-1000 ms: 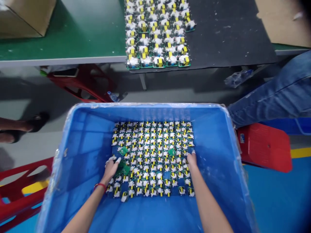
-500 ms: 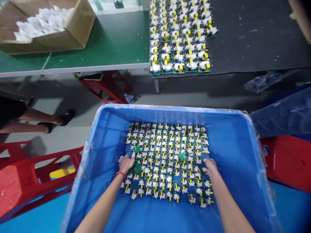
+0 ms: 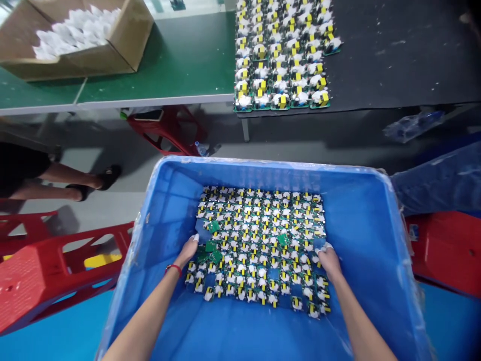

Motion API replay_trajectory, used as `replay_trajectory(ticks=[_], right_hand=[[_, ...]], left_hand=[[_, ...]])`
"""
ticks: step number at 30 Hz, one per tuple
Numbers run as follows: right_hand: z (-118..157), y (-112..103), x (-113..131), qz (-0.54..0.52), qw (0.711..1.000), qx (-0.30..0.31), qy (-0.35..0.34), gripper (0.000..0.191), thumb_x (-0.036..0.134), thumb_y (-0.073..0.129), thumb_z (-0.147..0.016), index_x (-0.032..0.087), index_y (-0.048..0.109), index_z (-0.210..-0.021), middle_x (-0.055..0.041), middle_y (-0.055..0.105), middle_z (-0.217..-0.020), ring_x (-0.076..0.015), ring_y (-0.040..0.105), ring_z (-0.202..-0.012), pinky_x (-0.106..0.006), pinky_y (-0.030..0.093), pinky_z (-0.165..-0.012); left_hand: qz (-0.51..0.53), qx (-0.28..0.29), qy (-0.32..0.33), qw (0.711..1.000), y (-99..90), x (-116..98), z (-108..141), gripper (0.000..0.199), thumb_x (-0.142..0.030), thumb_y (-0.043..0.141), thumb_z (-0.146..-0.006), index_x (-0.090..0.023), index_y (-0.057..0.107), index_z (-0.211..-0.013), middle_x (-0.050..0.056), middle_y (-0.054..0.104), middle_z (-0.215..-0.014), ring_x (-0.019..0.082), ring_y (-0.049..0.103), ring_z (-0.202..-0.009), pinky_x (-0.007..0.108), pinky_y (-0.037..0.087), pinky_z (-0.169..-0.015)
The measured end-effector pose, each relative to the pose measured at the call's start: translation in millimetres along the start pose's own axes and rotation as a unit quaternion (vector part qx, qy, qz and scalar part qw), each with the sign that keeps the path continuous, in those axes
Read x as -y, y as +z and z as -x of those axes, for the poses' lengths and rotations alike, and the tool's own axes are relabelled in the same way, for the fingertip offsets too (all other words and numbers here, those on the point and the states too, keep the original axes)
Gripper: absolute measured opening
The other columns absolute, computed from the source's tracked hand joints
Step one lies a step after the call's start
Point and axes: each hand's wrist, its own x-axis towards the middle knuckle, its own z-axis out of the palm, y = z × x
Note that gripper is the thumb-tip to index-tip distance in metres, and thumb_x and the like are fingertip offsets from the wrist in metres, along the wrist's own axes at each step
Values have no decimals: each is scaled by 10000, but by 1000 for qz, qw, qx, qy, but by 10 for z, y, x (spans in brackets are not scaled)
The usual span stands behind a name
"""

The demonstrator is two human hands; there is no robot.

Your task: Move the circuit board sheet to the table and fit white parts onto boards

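Note:
A layer of circuit boards (image 3: 250,240) with white blobs and yellow parts fills the middle of a deep blue bin (image 3: 240,333). At the layer's left edge is my left hand (image 3: 189,248), with white-covered fingertips and a red band at the wrist. Its fingers are closed together; what they grip, if anything, is hidden. Beside it several boards (image 3: 211,246) lie with their green undersides up. My right hand (image 3: 329,258) is at the right edge, thumb and fingers closed on something I cannot make out. One more green board (image 3: 283,239) lies upside down among the rows.
Beyond the bin, rows of similar boards (image 3: 280,70) stand on a black-topped table (image 3: 376,65). A cardboard box (image 3: 124,45) of white pieces sits on the green table (image 3: 188,60). Red stools (image 3: 26,276) flank the bin. A person's legs (image 3: 71,178) show at left.
My left hand has drawn back left from the overturned boards to the layer's edge, its fingers coming together. My right hand stays at the right edge. The view has shifted slightly.

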Motion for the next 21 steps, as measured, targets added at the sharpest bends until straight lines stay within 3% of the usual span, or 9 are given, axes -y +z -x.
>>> replay_trajectory(ticks=[10, 17, 21], right_hand=[[49, -108, 95, 67, 995, 45, 53, 290, 288, 559, -896, 162, 540, -1157, -48, 646, -1001, -175, 635, -852, -376, 537, -781], [24, -103, 47, 113, 989, 59, 72, 188, 307, 572, -889, 165, 615, -1004, -62, 640, -1072, -196, 616, -969, -409, 508, -868], [15, -136, 97, 97, 991, 52, 71, 222, 308, 573, -888, 160, 608, -1050, -75, 627, -1133, -214, 601, -1029, -449, 485, -917]], left_hand=[[-78, 45, 13, 996, 50, -68, -88, 329, -365, 544, -866, -154, 572, -1118, 79, 624, -1116, 199, 614, -980, 412, 527, -838], [-129, 44, -1, 991, 103, -75, -64, 352, -375, 542, -865, -153, 561, -1138, 88, 615, -1135, 207, 608, -998, 422, 522, -848], [-142, 48, 4, 989, 65, -74, -41, 348, -373, 533, -871, -150, 561, -1136, 88, 616, -1135, 204, 608, -990, 427, 523, -847]])
